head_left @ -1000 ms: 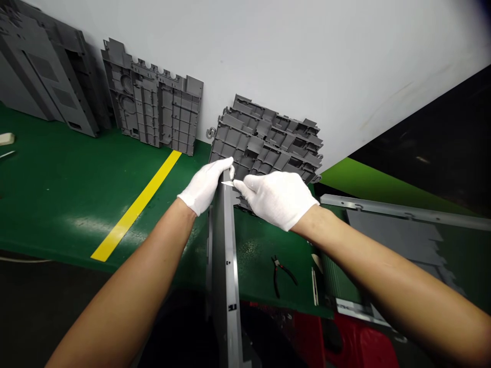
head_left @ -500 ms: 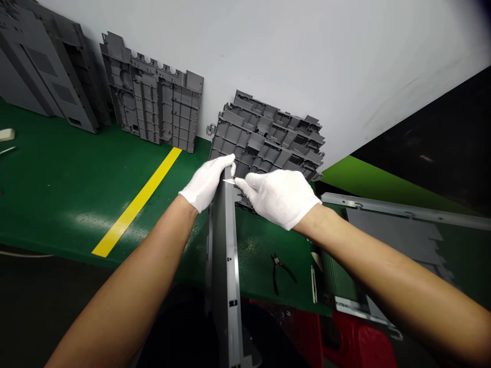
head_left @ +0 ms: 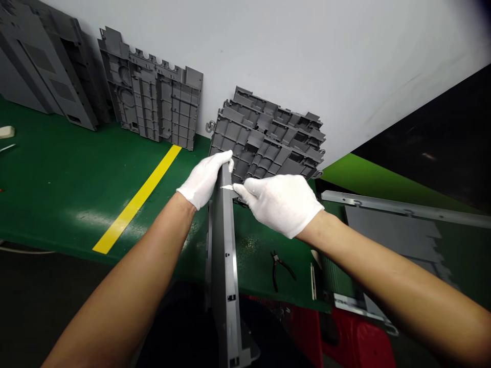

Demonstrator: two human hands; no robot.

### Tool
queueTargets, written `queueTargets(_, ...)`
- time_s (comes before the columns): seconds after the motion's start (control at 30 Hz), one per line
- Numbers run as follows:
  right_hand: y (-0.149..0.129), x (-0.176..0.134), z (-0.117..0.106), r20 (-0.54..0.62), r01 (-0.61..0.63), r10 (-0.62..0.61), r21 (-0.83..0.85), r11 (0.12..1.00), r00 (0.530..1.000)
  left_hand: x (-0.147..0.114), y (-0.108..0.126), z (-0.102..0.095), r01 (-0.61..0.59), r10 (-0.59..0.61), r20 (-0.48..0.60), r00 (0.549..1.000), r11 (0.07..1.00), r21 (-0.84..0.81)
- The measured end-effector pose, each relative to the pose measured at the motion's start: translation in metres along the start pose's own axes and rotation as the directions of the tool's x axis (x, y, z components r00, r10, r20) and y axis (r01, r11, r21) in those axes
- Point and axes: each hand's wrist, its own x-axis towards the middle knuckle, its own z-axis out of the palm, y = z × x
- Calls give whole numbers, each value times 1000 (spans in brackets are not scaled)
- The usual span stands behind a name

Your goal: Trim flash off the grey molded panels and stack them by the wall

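A grey plastic panel (head_left: 230,240) stands on edge in front of me, its narrow side facing up. My left hand (head_left: 207,176), in a white glove, is closed over the panel's far end. In my gloved right hand (head_left: 280,202) is a small pointed blade (head_left: 227,187), pinched between thumb and fingers. The blade lies across the panel's upper edge, a little nearer to me than the left fingers. The blade's handle is hidden inside the right hand.
Grey ribbed panels (head_left: 268,135) lean at the wall behind my hands, with another ribbed panel (head_left: 153,97) to the left. Black-handled pliers (head_left: 279,268) and pale tweezers (head_left: 313,281) lie on the green table (head_left: 76,179) to the right. A yellow stripe (head_left: 138,199) crosses the tabletop.
The blade and my right hand have slid slightly toward me along the panel's edge. My left hand stays closed on the panel's far end.
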Motion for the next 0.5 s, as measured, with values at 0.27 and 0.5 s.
queueTargets(0.27, 21, -8, 12, -180, -36, 135, 468, 883, 974, -3, 0, -4, -32, 33, 85, 996, 999, -16)
queueTargets(0.5, 27, -37, 44, -43, -127, 287, 827, 548, 957, -20, 10, -15, -62, 29, 286, 958, 992, 106)
